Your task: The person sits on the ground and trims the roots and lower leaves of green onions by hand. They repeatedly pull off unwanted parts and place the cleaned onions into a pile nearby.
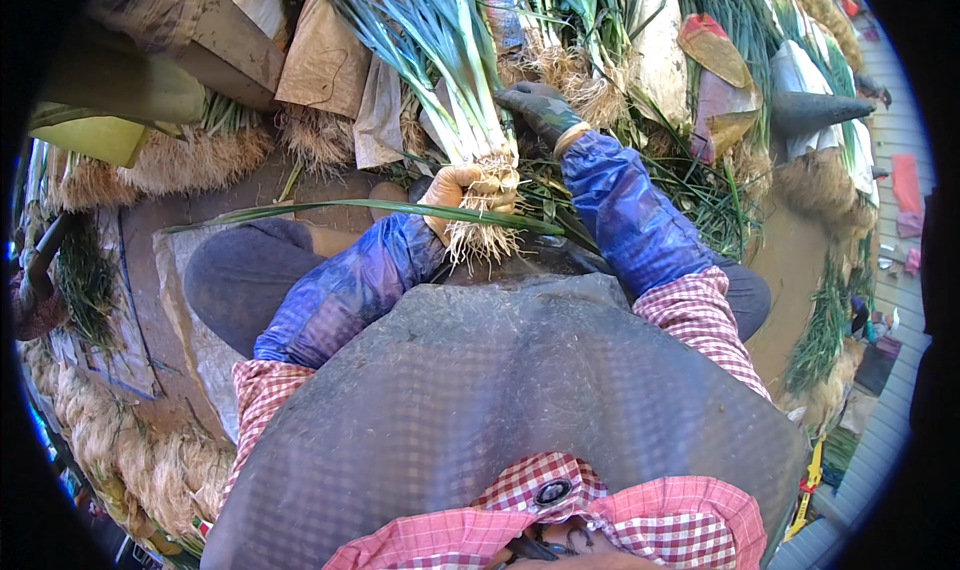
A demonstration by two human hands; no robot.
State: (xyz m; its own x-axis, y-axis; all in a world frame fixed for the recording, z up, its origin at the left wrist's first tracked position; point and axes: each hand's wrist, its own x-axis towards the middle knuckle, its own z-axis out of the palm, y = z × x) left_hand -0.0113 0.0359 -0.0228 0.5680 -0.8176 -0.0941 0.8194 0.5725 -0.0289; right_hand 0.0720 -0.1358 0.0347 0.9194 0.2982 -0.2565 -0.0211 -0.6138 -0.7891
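Note:
My left hand point(459, 191), in a pale glove, grips a bunch of green onions point(471, 97) just above the roots. The white stems and blue-green leaves point away from me, and the stringy roots hang below my fist. A long loose green leaf point(360, 208) lies across my left wrist. My right hand point(538, 105), in a camouflage-patterned glove, is at the right side of the stems with its fingers towards them; whether it pinches a leaf cannot be told. Blue sleeve covers reach over both forearms. A dark plastic apron point(517, 375) covers my lap.
More green onions point(600, 82) with tangled roots lie ahead and to the right. Stripped leaves point(705, 202) are heaped beyond my right knee. Root bundles point(195, 157) stand at the left under a yellow sheet point(97, 141). A person's arm point(41, 270) shows at the far left.

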